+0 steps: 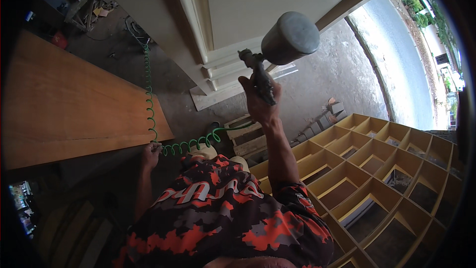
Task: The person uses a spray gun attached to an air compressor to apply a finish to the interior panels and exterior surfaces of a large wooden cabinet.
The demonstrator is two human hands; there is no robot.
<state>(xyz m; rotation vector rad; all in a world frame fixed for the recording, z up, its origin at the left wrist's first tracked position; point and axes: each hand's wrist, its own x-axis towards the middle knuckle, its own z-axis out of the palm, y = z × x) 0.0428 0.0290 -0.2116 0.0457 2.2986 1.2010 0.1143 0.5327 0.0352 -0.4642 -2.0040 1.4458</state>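
Note:
My right hand [263, 100] is closed round the handle of a spray gun [259, 72], held out ahead at chest height. A grey cup [292, 38] sits on top of the gun. In front of it stands a pale panelled piece [258, 0] with moulded trim, close to the gun; I cannot tell the exact gap. Off to the left, my left hand [151, 152] is closed on a green coiled air hose [191, 145]. From there one stretch of the hose runs to the gun and another runs away to the back left.
A brown wooden panel [74, 104] lies at the left. To the right stands a yellowish wooden frame of open compartments [357, 168]. Grey blocks [320, 121] and a slatted wood piece [248, 139] rest on the concrete floor [337, 69]. Scrap clutter [96, 12] sits at the back left.

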